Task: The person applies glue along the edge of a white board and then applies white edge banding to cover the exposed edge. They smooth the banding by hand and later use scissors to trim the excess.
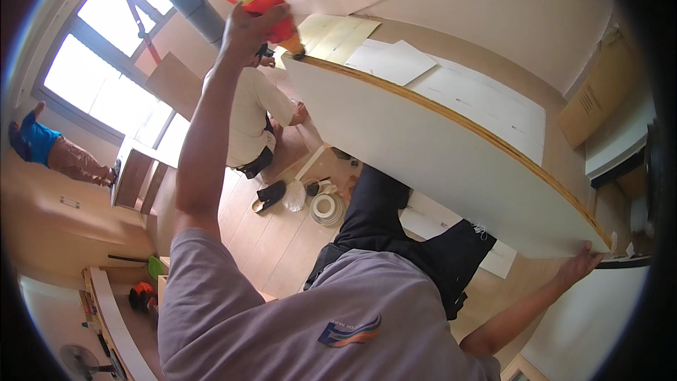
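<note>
High on the left, my left hand [247,32] is wrapped round a red and yellow squeeze bottle [273,10]. The bottle tilts down, its dark tip at the left end of a white board [423,141]. This board stands on edge across my lap, its bare brown wood edge [451,108] facing up. Far to the right, my right hand [580,265] grips the other end of the board near its corner. The board hides part of my legs, in dark trousers [374,201].
A person in a light shirt [247,109] kneels just beyond my left arm; another in blue [39,141] is at far left. White panels [486,106] lie behind the board. Rolls of edging tape [326,209] and a shoe [269,196] lie on the floor. A ladder [130,7] stands by the window.
</note>
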A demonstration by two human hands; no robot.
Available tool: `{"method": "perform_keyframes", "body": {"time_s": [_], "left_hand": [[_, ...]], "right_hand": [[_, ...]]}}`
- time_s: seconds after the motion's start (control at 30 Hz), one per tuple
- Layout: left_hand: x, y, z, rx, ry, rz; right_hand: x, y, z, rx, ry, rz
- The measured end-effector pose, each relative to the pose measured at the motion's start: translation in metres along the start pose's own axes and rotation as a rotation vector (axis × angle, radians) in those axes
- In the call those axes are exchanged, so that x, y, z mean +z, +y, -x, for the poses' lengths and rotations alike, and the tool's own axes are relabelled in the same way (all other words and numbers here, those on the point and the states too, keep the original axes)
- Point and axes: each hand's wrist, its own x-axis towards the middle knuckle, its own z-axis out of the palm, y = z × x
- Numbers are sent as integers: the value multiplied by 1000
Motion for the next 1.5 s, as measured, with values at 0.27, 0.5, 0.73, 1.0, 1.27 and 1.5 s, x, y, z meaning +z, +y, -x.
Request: {"method": "perform_keyframes", "body": {"time_s": [0.27, 0.5, 0.73, 1.0, 1.27, 1.5], "left_hand": [[-7, 5, 4, -15, 14, -177], [-19, -8, -3, 44, 107, -169], [23, 19, 29, 47, -5, 53], [137, 67, 44, 126, -194, 7], [282, 152, 89, 202, -527, 233], [389, 224, 122, 358, -786, 341]], "right_hand": [[-5, 7, 0, 13, 35, 1], [-16, 19, -1, 133, 91, 87], [4, -1, 6, -28, 24, 173], [-41, 42, -2, -138, 26, 284], [33, -38, 9, 9, 31, -216], [36, -38, 7, -31, 47, -162]]}}
